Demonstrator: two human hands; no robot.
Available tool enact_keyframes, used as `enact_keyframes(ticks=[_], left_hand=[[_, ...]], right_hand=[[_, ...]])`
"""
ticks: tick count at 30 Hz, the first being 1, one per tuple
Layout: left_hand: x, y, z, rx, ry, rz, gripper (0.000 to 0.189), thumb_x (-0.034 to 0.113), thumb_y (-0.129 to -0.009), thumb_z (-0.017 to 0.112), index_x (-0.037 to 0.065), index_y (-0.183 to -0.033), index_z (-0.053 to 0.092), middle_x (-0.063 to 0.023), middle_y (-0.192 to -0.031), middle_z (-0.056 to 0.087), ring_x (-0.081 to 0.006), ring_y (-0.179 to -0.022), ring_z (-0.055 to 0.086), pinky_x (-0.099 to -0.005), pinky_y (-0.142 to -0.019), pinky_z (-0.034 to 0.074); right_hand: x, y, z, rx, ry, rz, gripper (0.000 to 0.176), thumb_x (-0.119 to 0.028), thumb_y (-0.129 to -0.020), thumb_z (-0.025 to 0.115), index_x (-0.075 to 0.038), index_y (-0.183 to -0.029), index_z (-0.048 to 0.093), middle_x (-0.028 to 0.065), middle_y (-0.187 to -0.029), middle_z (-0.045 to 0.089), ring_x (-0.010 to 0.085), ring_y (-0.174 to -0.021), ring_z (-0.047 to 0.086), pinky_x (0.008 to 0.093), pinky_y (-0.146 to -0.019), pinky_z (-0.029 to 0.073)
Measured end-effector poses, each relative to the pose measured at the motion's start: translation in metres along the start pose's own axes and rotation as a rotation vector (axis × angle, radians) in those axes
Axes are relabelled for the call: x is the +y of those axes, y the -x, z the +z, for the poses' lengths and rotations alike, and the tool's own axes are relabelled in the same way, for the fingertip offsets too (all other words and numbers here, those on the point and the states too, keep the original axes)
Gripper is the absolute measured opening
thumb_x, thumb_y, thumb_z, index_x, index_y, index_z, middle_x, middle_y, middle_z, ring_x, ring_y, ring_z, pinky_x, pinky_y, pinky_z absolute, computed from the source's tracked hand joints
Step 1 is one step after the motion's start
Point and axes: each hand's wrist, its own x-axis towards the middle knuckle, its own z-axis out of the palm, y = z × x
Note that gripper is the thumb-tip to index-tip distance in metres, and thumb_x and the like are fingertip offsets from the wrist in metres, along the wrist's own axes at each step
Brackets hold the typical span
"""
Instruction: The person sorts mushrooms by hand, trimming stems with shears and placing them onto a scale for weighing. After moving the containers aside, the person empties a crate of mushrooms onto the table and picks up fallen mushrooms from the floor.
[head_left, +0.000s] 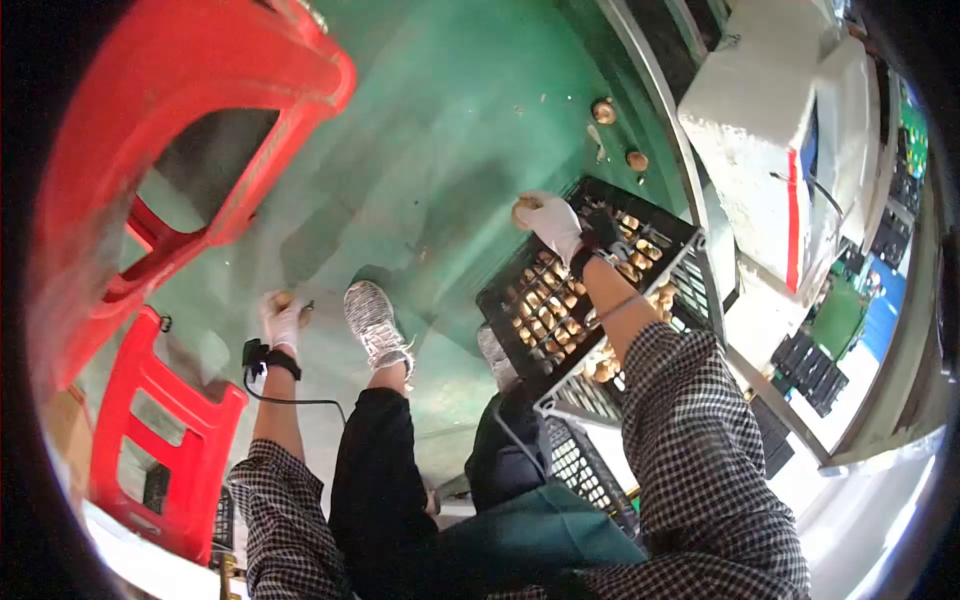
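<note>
My right hand, in a white glove, is closed on a round, pale brown mushroom above the far left edge of a black plastic crate. Inside the crate, several brown mushrooms sit in small compartments. Over the floor on the left, my gloved left hand is closed. A small brownish piece and a dark bit show at its fingers, too small to name. A black band with a cable is round the left wrist.
Two red plastic stools stand on the left. Two loose mushrooms lie on the green floor beyond the crate. A metal frame and a white foam box border the right. Another black crate is near my legs.
</note>
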Motion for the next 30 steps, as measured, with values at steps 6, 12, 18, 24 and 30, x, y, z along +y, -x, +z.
enact_keyframes(ticks=[6,12,18,24,30], left_hand=[[0.197,0.171,0.128,-0.571,-0.24,0.41,0.051,0.007,-0.073,0.07,0.012,-0.119,0.047,-0.0046,-0.105,0.055,-0.0171,-0.101,0.054,-0.0327,-0.087,0.047],[0.22,0.36,0.223,-1.562,-0.146,0.385,0.055,0.018,-0.075,0.07,0.012,-0.124,0.046,-0.0092,-0.111,0.052,-0.0239,-0.109,0.051,-0.039,-0.095,0.043],[0.232,0.315,0.272,-1.306,-0.594,0.746,0.043,0.031,-0.078,0.07,0.005,-0.11,0.057,-0.0131,-0.099,0.059,-0.0286,-0.097,0.06,-0.0392,-0.082,0.048],[0.348,0.179,0.324,-0.771,-1.001,0.763,0.037,0.03,-0.08,0.064,0.011,-0.112,0.057,-0.0167,-0.104,0.062,-0.0337,-0.094,0.061,-0.0416,-0.078,0.049],[0.354,0.098,0.412,-0.873,-1.085,1.187,0.042,0.026,-0.082,0.062,0.009,-0.119,0.053,-0.0207,-0.121,0.055,-0.0336,-0.11,0.055,-0.0397,-0.092,0.046]], right_hand=[[-0.028,0.16,-0.058,0.19,-0.46,-0.234,0.038,-0.018,-0.085,0.062,-0.002,-0.119,0.057,0.009,-0.107,0.064,0.0159,-0.094,0.062,0.0278,-0.084,0.049],[0.049,0.286,-0.129,0.382,0.36,0.299,0.032,-0.025,-0.085,0.062,-0.006,-0.11,0.063,0.0166,-0.106,0.064,0.0298,-0.094,0.064,0.037,-0.082,0.051],[-0.035,0.213,-0.135,0.655,-0.09,-0.099,0.021,-0.009,-0.085,0.061,-0.006,-0.105,0.065,0.0101,-0.097,0.067,0.0157,-0.081,0.062,0.0266,-0.072,0.048],[-0.012,-0.026,-0.103,0.611,-0.774,0.07,0.054,-0.02,-0.081,0.069,0.011,-0.12,0.049,0.0097,-0.1,0.062,0.015,-0.08,0.056,0.026,-0.074,0.046],[0.108,-0.153,-0.11,1.125,-0.343,0.454,0.073,-0.042,-0.072,0.076,0.008,-0.119,0.051,0.0234,-0.107,0.063,0.0353,-0.095,0.063,0.041,-0.082,0.05]])
